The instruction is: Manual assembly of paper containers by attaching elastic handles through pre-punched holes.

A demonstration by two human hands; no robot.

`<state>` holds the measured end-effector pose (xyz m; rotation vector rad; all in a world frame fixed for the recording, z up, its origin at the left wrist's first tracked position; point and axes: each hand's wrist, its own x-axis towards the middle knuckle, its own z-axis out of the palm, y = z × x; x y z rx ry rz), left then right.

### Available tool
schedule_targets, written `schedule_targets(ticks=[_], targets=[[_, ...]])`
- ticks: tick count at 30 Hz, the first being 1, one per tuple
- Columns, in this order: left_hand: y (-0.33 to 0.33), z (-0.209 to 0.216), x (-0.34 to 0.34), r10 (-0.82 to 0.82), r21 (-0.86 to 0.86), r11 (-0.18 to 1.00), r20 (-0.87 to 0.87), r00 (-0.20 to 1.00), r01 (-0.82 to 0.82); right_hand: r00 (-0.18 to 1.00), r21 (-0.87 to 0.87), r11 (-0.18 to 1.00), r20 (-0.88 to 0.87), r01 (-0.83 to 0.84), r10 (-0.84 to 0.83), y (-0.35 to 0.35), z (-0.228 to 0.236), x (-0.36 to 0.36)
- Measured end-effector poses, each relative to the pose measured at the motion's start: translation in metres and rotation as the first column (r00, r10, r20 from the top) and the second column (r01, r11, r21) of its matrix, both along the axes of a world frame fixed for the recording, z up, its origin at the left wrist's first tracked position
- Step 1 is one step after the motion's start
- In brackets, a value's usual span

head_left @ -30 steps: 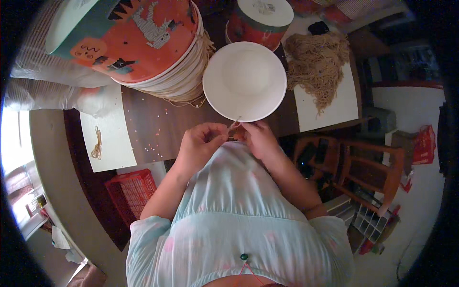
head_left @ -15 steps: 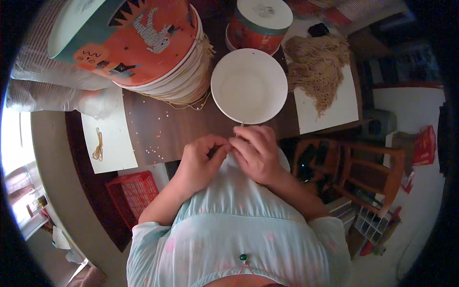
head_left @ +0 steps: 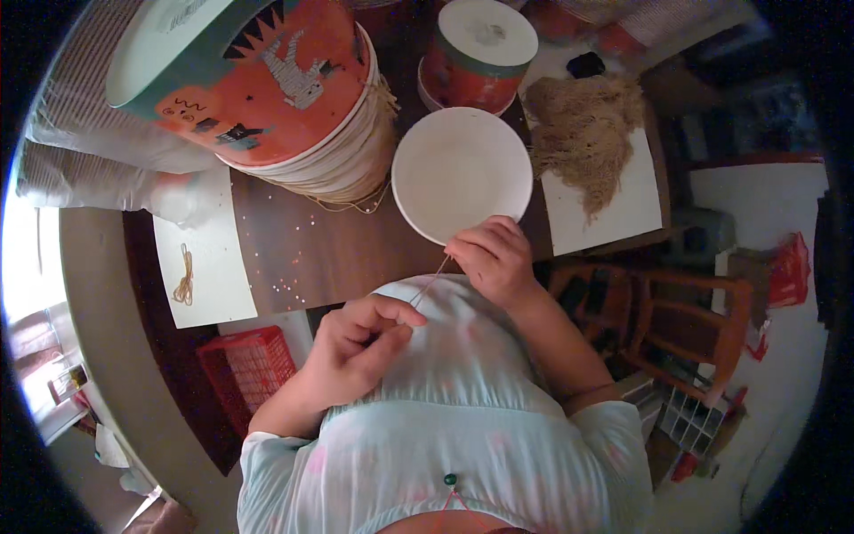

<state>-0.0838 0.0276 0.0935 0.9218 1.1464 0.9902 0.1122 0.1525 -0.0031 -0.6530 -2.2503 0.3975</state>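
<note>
A white paper bucket (head_left: 458, 169) stands on the table with its mouth toward me. My right hand (head_left: 492, 260) is closed at its near rim, fingers over the edge; the rim under them is hidden. From that spot a thin cord (head_left: 433, 286) runs taut down to my left hand (head_left: 369, 343), which pinches it between thumb and forefinger in front of my dress. To the left, a large stack of buckets (head_left: 267, 98) with orange and green printed sides lies tipped, cord handles hanging from its rims.
Tan cords (head_left: 587, 125) lie heaped on a white sheet (head_left: 605, 209) at the right. A smaller upturned bucket stack (head_left: 476, 58) stands behind. At left, a small cord bundle (head_left: 183, 276) rests on another sheet (head_left: 209, 298). A red basket (head_left: 249, 365) and wooden chair (head_left: 680, 329) stand below.
My hands have moved apart: the left drew down toward me, the right went up to the bucket's rim. The cord between them now shows stretched. The bucket sits slightly nearer.
</note>
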Motion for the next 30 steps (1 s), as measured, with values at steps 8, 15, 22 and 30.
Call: schedule_targets(ticks=[8,15,22,30], targets=[[0.012,0.0,-0.054,-0.541,-0.432,0.826,-0.426,0.725,0.363,0.976,-0.273,0.955,0.144,-0.12,0.164,0.011,0.018,0.051],[0.017,-0.01,-0.112,-0.32,-0.183,0.947,-0.463,0.827,0.264,0.836,-0.291,0.941,0.463,-0.171,0.295,0.032,0.061,0.092],[0.084,0.011,-0.021,-0.21,-0.091,0.975,-0.094,0.973,0.202,0.907,-0.568,0.818,0.291,-0.092,0.304,0.018,0.119,0.015],[0.107,-0.019,-0.019,0.034,-0.482,0.825,0.563,0.826,0.295,0.997,-0.643,0.766,0.063,0.007,0.043,0.03,0.078,0.001]])
